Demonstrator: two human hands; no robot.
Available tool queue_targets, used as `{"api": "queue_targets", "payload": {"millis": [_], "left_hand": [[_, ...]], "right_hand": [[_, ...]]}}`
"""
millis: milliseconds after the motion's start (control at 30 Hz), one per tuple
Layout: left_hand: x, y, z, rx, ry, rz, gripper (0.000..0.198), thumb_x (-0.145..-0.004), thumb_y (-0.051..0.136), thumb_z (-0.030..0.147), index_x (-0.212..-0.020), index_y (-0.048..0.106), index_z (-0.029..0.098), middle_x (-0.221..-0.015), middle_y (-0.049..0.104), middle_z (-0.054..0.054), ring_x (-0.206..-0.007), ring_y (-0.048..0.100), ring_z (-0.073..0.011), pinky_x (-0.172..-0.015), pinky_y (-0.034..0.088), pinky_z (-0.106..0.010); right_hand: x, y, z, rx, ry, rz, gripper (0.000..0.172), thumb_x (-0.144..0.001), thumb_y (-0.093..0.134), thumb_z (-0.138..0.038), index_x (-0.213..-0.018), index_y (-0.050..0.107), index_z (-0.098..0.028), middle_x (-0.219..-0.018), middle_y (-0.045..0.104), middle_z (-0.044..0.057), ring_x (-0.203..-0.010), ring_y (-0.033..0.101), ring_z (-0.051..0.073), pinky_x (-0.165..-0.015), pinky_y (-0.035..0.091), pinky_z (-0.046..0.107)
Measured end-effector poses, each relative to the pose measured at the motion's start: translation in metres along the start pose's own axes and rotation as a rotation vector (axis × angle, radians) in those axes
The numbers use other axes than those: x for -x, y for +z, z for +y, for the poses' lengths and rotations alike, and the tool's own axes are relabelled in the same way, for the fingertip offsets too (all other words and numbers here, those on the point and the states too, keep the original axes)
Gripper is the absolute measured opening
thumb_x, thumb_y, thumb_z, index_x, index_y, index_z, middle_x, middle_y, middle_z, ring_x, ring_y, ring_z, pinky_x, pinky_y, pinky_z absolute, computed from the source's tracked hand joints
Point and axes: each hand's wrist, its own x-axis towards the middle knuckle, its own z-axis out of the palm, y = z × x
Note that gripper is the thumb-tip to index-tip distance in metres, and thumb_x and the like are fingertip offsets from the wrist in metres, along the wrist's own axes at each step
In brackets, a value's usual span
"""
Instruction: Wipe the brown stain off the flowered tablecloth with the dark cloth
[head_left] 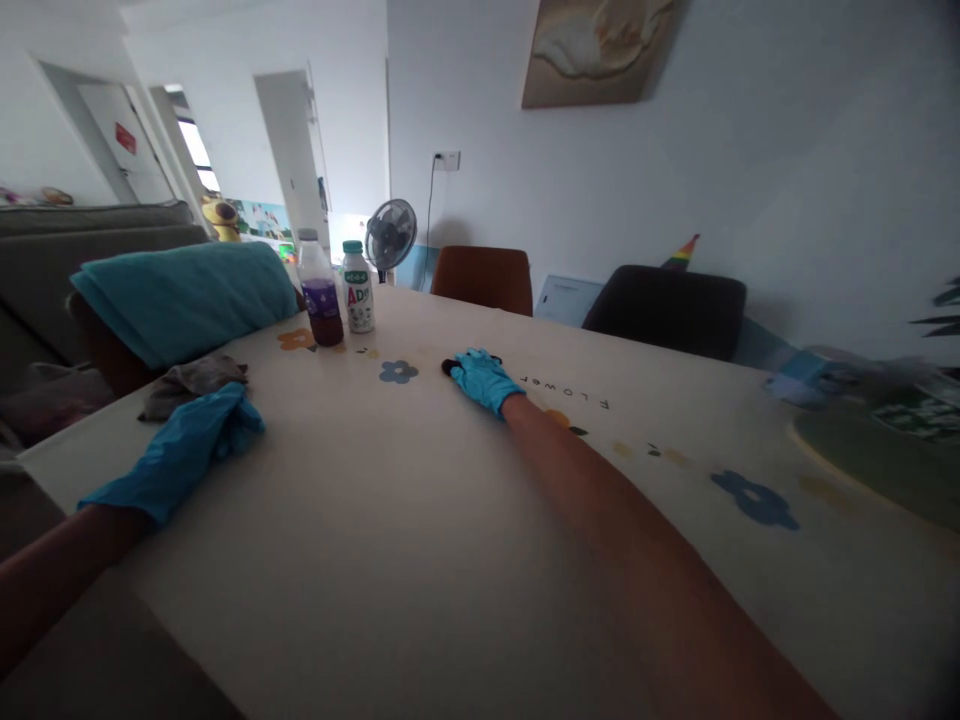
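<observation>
My left hand (199, 440), in a blue glove, is at the table's left side with its fingers curled against a crumpled grey-brown cloth (191, 382). The cloth bunches up behind the knuckles, and part of the grip is hidden. Farther in, my right hand (484, 380), also gloved in blue, presses down on the tabletop (360, 540). A dark thing, perhaps a cloth or pad (448, 367), pokes out past its fingertips; the palm covers most of it. Printed flowers and the word "FLOWER" mark the pale table surface around this hand.
A bottle of purple drink (322, 300) and a white bottle with a green cap (358, 290) stand at the far left edge. Chairs (480, 278) line the far side; a blue towel (187, 295) drapes another. A round green mat (862, 460) lies at right.
</observation>
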Motion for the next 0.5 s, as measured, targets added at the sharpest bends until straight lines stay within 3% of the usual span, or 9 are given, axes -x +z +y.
{"api": "queue_targets", "payload": {"millis": [133, 267, 367, 500], "left_hand": [[-0.004, 0.002, -0.009, 0.108, 0.129, 0.012, 0.068, -0.082, 0.063, 0.088, -0.074, 0.075, 0.021, -0.066, 0.068, -0.007, -0.059, 0.053, -0.0180, -0.056, 0.048, -0.028], [-0.006, 0.002, -0.009, 0.100, 0.111, -0.004, 0.063, -0.085, 0.061, 0.081, -0.072, 0.073, 0.021, -0.066, 0.068, -0.009, -0.059, 0.053, -0.0181, -0.055, 0.046, -0.027], [-0.004, 0.002, -0.001, 0.071, 0.064, -0.005, 0.056, -0.088, 0.056, 0.072, -0.072, 0.072, 0.021, -0.065, 0.069, -0.010, -0.059, 0.053, -0.0187, -0.055, 0.045, -0.027], [0.000, 0.002, 0.006, 0.074, 0.059, -0.019, 0.057, -0.087, 0.053, 0.073, -0.074, 0.073, 0.022, -0.068, 0.071, -0.010, -0.063, 0.057, -0.0209, -0.058, 0.046, -0.028]], "right_hand": [[0.041, -0.003, 0.050, 0.008, 0.042, -0.011, 0.048, -0.125, 0.047, -0.037, -0.154, 0.075, -0.013, -0.162, 0.069, 0.026, -0.152, 0.063, 0.041, -0.133, 0.047, 0.055], [0.098, -0.006, 0.100, 0.011, 0.076, -0.009, 0.052, -0.120, 0.049, -0.035, -0.161, 0.072, -0.015, -0.171, 0.063, 0.024, -0.162, 0.056, 0.042, -0.140, 0.041, 0.056], [0.145, -0.004, 0.134, -0.002, 0.081, -0.003, 0.060, -0.119, 0.046, -0.044, -0.167, 0.069, -0.017, -0.177, 0.058, 0.021, -0.169, 0.050, 0.044, -0.142, 0.039, 0.062], [0.211, -0.002, 0.165, -0.058, 0.080, 0.024, 0.068, -0.119, 0.039, -0.062, -0.172, 0.065, -0.028, -0.182, 0.054, 0.015, -0.173, 0.044, 0.045, -0.141, 0.040, 0.069]]}}
